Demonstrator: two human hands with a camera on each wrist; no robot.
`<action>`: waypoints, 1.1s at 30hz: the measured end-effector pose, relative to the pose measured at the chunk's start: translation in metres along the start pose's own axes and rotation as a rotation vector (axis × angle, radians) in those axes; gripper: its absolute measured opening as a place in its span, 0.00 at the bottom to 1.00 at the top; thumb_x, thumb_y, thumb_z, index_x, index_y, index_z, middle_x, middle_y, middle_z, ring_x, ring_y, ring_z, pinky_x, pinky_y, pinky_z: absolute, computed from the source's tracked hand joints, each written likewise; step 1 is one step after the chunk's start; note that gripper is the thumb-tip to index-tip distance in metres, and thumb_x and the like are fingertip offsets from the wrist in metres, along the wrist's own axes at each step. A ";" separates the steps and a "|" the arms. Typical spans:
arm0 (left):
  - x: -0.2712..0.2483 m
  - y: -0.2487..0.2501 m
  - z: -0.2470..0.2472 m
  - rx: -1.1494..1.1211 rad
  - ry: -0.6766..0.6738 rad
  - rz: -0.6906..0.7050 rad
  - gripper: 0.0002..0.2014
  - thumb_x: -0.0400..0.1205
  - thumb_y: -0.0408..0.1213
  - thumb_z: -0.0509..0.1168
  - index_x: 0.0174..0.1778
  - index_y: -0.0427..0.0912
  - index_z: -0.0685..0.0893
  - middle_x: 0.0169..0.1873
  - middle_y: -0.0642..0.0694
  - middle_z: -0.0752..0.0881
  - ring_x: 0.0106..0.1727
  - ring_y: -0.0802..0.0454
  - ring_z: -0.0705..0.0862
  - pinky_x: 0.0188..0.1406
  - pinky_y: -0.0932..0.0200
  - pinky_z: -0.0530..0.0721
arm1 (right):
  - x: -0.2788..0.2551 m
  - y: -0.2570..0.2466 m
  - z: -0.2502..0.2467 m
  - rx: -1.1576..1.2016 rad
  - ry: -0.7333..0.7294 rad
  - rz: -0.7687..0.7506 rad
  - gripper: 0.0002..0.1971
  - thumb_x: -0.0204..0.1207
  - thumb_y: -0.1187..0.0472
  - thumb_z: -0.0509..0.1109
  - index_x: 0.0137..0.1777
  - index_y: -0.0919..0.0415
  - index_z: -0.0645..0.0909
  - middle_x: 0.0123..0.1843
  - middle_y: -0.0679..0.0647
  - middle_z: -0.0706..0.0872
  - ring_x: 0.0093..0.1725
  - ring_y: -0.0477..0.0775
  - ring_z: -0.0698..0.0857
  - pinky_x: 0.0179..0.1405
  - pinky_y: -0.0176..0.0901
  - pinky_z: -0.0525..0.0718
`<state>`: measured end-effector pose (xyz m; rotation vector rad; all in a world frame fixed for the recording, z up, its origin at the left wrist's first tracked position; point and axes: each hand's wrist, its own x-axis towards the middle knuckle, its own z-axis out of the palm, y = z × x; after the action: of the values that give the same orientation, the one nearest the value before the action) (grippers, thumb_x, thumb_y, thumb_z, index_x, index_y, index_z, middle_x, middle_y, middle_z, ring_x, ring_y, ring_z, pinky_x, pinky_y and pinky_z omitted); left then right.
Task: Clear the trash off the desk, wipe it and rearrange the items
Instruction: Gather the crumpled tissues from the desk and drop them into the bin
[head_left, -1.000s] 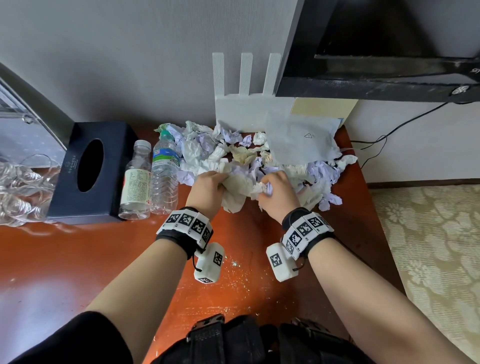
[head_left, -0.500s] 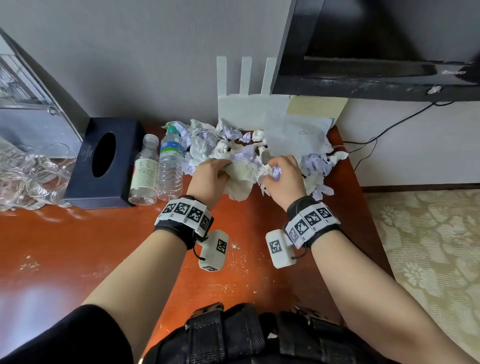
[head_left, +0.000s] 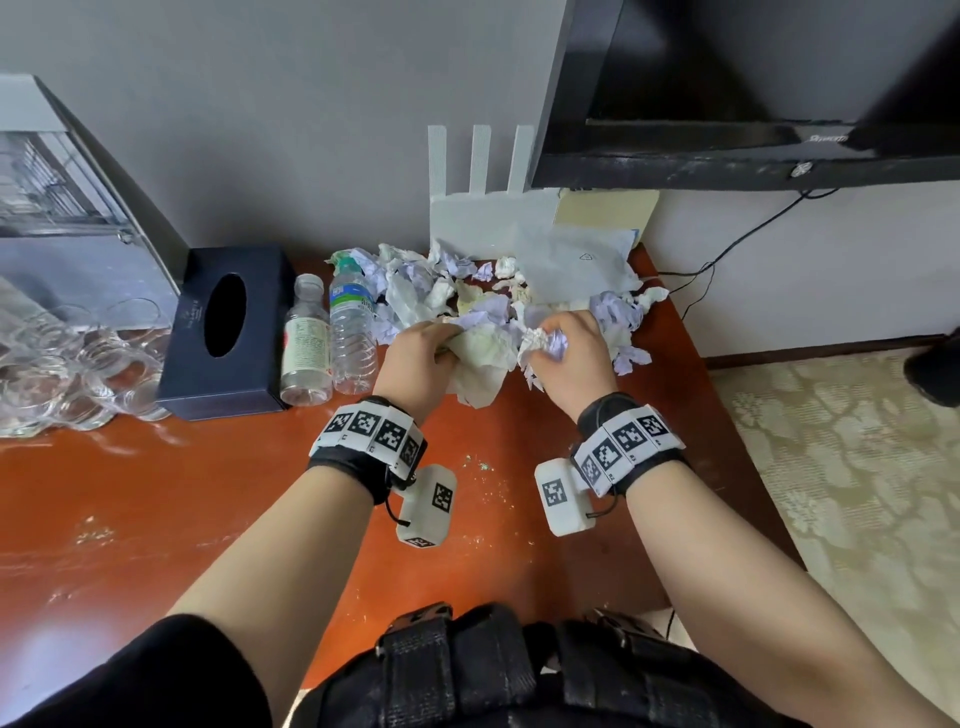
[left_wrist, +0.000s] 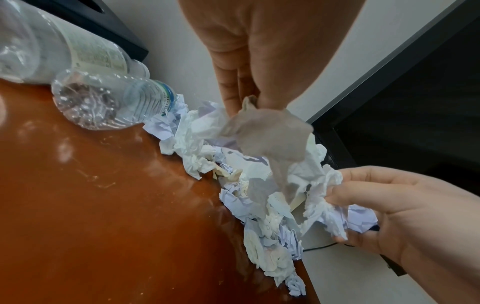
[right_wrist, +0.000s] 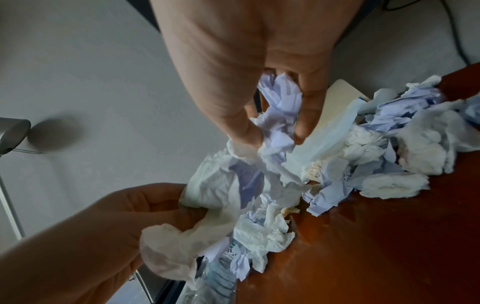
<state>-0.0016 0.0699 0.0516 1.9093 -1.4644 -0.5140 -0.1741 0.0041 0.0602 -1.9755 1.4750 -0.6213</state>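
Note:
A heap of crumpled white and pale-blue paper and tissues (head_left: 467, 291) lies at the back of the red-brown desk (head_left: 208, 493). My left hand (head_left: 423, 358) grips a crumpled white tissue (head_left: 480, 364), lifted just above the desk; in the left wrist view the left hand (left_wrist: 249, 90) pinches that tissue (left_wrist: 267, 135). My right hand (head_left: 569, 353) holds a wad of white and blue paper (head_left: 543, 345). In the right wrist view the right hand (right_wrist: 275, 123) clasps the paper wad (right_wrist: 280, 115) between thumb and fingers.
Two clear plastic bottles (head_left: 332, 338) stand left of the heap beside a dark tissue box (head_left: 226, 327). Several glass cups (head_left: 62, 374) sit at the far left. A white router (head_left: 483, 208) and a black TV (head_left: 753, 83) stand behind. Crumbs (head_left: 483, 467) dot the desk.
Both hands have lifted slightly away from the heap with their paper, the tissue in the left hand now hanging off the desk. The camera has shifted a little.

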 end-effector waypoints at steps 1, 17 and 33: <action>-0.003 -0.002 -0.005 0.000 -0.003 0.008 0.19 0.77 0.22 0.59 0.62 0.35 0.85 0.58 0.36 0.85 0.60 0.39 0.82 0.60 0.54 0.77 | -0.006 -0.005 0.000 -0.008 0.012 0.001 0.13 0.74 0.66 0.71 0.57 0.62 0.78 0.62 0.53 0.74 0.62 0.52 0.76 0.48 0.26 0.65; -0.075 -0.047 -0.055 -0.019 -0.098 0.177 0.18 0.76 0.23 0.61 0.60 0.37 0.86 0.55 0.38 0.87 0.58 0.42 0.83 0.55 0.62 0.73 | -0.110 -0.059 0.038 -0.060 0.121 0.084 0.13 0.72 0.68 0.70 0.57 0.64 0.80 0.62 0.57 0.76 0.60 0.55 0.78 0.52 0.29 0.67; -0.104 -0.039 -0.050 -0.051 -0.188 0.268 0.17 0.75 0.23 0.61 0.56 0.38 0.88 0.50 0.40 0.88 0.53 0.43 0.83 0.48 0.65 0.71 | -0.170 -0.056 0.031 -0.081 0.182 0.198 0.13 0.74 0.68 0.68 0.59 0.62 0.79 0.63 0.54 0.73 0.59 0.55 0.79 0.55 0.35 0.72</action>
<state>0.0280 0.1881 0.0503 1.6277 -1.7781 -0.6105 -0.1615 0.1844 0.0736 -1.8412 1.8065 -0.6779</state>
